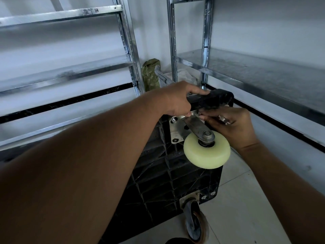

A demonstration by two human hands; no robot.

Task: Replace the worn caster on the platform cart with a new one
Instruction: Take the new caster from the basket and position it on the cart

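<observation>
Shelf uprights (173, 50) tight behind cart (158, 182); floor (246, 208) R of cart open.

Dim, cool, soft-shadowed light; wide-angle bending at edges; slight softness throughout.

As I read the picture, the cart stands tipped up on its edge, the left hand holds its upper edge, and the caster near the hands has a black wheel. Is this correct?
Not quite. The head view shows that the wheel of the caster near the hands is pale yellow, not black. The rest is correct: the cart stands tipped up on its edge, and the left hand holds its upper edge.
</observation>
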